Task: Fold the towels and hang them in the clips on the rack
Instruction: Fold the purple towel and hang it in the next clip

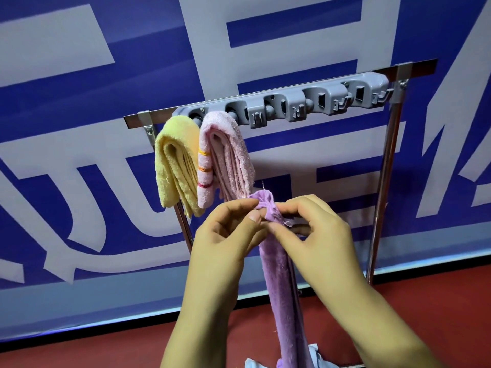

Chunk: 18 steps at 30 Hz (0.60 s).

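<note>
Rack [382,168]: yellow towel [175,166], pink towel [228,155] hanging in leftmost clips [324,98].

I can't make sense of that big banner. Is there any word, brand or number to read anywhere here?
Blue banner: huge white strokes, cropped by the frame; no whole word reads.
Grey clip rail: no label visible.
Yellow towel, pink towel, purple towel: no text.

A blue banner [132,83] with pale lettering hangs behind — red floor [79,349] below.
</note>
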{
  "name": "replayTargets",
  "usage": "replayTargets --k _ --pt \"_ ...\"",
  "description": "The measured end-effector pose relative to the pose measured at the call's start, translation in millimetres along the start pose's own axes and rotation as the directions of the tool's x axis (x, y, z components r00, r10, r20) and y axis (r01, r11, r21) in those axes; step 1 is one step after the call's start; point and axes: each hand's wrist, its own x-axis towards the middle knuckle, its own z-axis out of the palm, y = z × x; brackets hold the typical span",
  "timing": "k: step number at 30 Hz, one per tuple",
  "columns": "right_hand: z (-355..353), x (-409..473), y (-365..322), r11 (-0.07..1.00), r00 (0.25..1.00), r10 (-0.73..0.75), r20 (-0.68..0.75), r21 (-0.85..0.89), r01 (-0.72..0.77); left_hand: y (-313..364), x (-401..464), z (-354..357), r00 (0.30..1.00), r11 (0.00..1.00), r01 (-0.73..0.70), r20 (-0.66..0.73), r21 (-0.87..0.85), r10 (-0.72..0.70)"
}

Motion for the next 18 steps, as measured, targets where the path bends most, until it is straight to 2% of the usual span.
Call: replayTargets --k 2,5,6,8,10,12,15,18 --pt "-3.2 2.3 -0.5 0.995 0.998 0.057 0.001 0.077 -0.057 2.6 0.0 -3.0 0.998 1.000 -0.004 0.068 -0.014 0.005" --pt "-8.4 9.0 -1.8 0.915 0.972 0.210 0.103 0.331 -0.232 1.7 -0.2 -5.9 0.995 0.999 -0.051 0.084 0.008 0.050" --pt "-9.2 11.1 -2.3 0.871 0.960 0.240 0.141 0.406 -0.277 -3.6 1.3 -7.7 0.996 0.995 -0.083 0.040 0.058 0.081" --pt "-10.9 15.2 -4.2 0.779 0.942 0.279 0.185 0.530 -0.335 -18.2 5.2 -12.8 0.980 0.942 -0.148 -0.082 0.301 0.180" --pt "-13.5 19.2 -7.3 0.709 0.929 0.290 0.230 0.601 -0.370 -28.0 8.2 -16.9 0.971 0.893 -0.145 -0.110 0.426 0.210" --pt "-18.0 23.6 -9.8 0.666 0.912 0.280 0.301 0.623 -0.410 -30.8 14.3 -20.4 0.991 0.928 -0.128 0.010 0.351 0.133" --pt "-24.8 30.6 -9.0 0.637 0.874 0.283 0.394 0.604 -0.479 -22.8 27.8 -24.0 0.978 0.985 -0.086 0.203 0.151 0.054" --pt "-31.3 38.2 -8.5 0.629 0.864 0.286 0.415 0.599 -0.496 -6.7 37.5 -26.5 0.979 0.992 -0.089 0.192 0.084 0.072"
